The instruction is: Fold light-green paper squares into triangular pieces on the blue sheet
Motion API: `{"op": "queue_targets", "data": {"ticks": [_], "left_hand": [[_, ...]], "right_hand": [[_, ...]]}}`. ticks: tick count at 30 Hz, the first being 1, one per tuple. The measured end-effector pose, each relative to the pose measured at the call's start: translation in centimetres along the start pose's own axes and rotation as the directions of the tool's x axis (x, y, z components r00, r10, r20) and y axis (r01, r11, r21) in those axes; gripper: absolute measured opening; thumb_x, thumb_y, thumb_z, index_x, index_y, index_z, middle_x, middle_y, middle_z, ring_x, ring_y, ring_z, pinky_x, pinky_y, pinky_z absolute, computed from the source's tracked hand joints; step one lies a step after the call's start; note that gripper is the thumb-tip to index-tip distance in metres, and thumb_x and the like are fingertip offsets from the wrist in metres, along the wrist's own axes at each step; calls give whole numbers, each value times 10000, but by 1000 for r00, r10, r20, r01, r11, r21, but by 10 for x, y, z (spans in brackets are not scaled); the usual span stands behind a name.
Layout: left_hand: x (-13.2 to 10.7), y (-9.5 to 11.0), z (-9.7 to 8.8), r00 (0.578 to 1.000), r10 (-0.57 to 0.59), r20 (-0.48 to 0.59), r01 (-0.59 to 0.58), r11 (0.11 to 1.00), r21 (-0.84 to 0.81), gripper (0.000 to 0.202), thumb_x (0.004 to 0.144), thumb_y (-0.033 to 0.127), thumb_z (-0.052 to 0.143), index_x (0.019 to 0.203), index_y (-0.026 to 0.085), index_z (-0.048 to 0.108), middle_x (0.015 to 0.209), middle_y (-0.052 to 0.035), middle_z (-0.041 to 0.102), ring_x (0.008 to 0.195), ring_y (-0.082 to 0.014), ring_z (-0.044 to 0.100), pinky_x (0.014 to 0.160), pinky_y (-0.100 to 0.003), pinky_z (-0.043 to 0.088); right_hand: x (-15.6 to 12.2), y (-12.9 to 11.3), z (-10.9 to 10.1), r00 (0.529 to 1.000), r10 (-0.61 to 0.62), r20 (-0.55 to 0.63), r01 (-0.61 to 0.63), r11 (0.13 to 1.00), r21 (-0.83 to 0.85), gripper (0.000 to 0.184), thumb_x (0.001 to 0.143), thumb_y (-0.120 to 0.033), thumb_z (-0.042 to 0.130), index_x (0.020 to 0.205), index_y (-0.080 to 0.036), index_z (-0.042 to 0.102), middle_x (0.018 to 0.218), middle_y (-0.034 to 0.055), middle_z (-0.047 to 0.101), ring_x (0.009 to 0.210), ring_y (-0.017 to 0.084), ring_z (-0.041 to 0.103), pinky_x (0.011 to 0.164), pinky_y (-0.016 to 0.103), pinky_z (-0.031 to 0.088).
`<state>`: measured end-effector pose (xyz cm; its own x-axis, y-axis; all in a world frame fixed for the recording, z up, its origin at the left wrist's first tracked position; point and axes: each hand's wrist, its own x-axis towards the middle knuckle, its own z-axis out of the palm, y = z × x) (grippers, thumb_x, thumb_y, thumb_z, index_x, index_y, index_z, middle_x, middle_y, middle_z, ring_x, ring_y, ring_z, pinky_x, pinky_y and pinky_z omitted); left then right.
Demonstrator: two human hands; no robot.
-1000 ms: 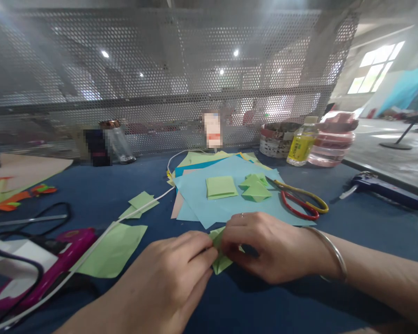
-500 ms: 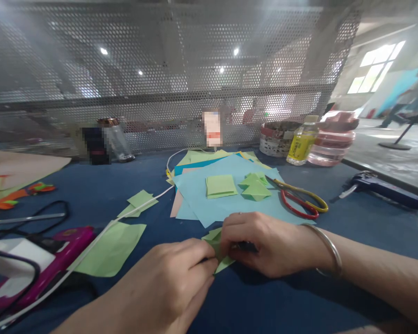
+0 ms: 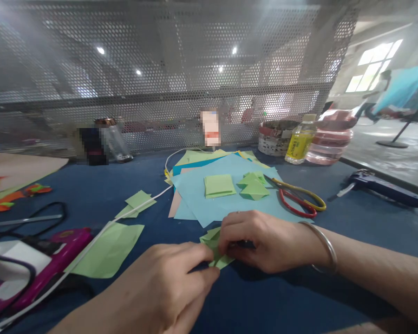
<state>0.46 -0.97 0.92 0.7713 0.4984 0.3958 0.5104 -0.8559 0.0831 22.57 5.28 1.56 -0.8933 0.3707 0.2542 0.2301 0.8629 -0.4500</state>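
Observation:
Both my hands pinch a small folded green paper piece (image 3: 213, 245) on the blue tabletop (image 3: 299, 287) near its front. My left hand (image 3: 167, 290) grips the paper's left edge with closed fingers. My right hand (image 3: 261, 241), with a ring and a silver bangle, presses and holds its right side. Just beyond lies a stack of coloured paper sheets (image 3: 195, 195), light blue on top. On that stack rest a folded green square (image 3: 218, 185) and a folded green tree shape (image 3: 253, 186).
Red and yellow scissors (image 3: 297, 200) lie right of the stack. A pink glue gun (image 3: 45, 264) with a white cord sits at the left, a blue glue gun (image 3: 383, 188) at the right. Green paper scraps (image 3: 107, 250), a yellow bottle (image 3: 297, 141) and containers stand before a perforated metal screen.
My hands have turned and pressed the green paper lower onto the table. My left hand slid slightly down and toward me. A person has come into view far right.

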Motion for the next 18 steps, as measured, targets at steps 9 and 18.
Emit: {"op": "queue_targets", "data": {"ticks": [9, 18], "left_hand": [[1, 0, 0, 998, -52, 39, 53, 998, -23, 281, 913, 113, 417, 816, 183, 671, 825, -47, 659, 774, -170, 675, 690, -241, 560], [-1, -2, 3, 999, -19, -26, 18, 999, -39, 279, 950, 153, 391, 815, 178, 634, 761, -27, 651, 723, -175, 675, 689, -251, 561]], "right_hand": [[0, 2, 1, 999, -40, -8, 39, 999, -12, 182, 789, 19, 533, 836, -117, 644, 794, 50, 614, 759, 133, 566, 682, 217, 460], [-2, 7, 0, 997, -61, 41, 60, 998, 26, 204, 726, 51, 548, 773, -131, 627, 809, 41, 626, 813, 140, 591, 699, 215, 467]]}}
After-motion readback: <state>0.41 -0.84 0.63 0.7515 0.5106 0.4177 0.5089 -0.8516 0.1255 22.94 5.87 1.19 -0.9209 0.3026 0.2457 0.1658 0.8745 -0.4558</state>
